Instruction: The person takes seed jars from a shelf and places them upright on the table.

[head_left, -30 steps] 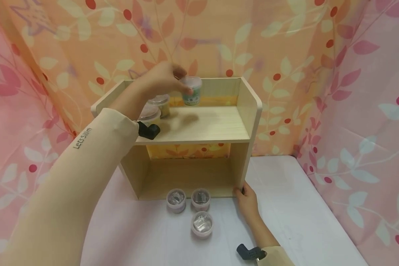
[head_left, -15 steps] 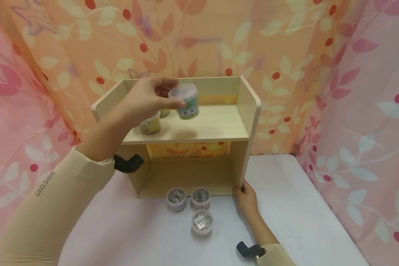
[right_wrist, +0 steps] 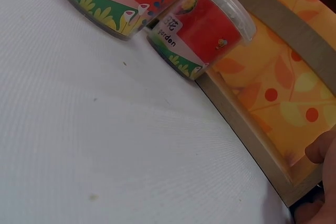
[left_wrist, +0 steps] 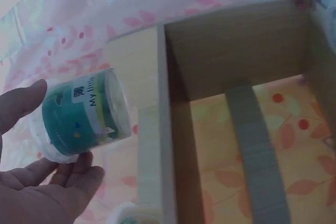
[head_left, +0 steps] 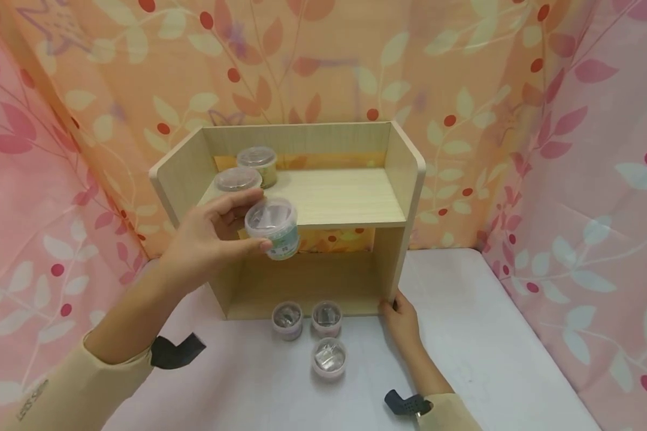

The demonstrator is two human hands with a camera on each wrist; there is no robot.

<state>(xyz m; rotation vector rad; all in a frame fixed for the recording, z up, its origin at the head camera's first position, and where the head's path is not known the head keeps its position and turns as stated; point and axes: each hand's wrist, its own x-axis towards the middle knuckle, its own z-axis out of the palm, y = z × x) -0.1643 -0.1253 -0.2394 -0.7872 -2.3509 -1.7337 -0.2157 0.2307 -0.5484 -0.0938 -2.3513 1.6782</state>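
My left hand (head_left: 196,245) holds a small clear-lidded plastic tub (head_left: 272,230) between thumb and fingers, in front of the shelf unit's upper board. Its green printed label (left_wrist: 79,114) shows in the left wrist view. The tub is slightly tilted in the head view. Down at the right, my right hand (head_left: 401,323) grips the lower front corner of the pale wooden shelf unit (head_left: 350,197). In the right wrist view only part of that hand (right_wrist: 320,177) shows, with the thumb against the wood.
Two lidded tubs, one behind (head_left: 257,164) and one in front (head_left: 238,178), stand at the upper shelf's left. Three more tubs (head_left: 329,359) stand on the white table (head_left: 447,299) before the unit; two show red labels (right_wrist: 202,32). Patterned curtains (head_left: 323,60) surround the table.
My left hand has brought the green-labelled tub down and left, from above the upper shelf to in front of its edge. The right hand stays at the corner.
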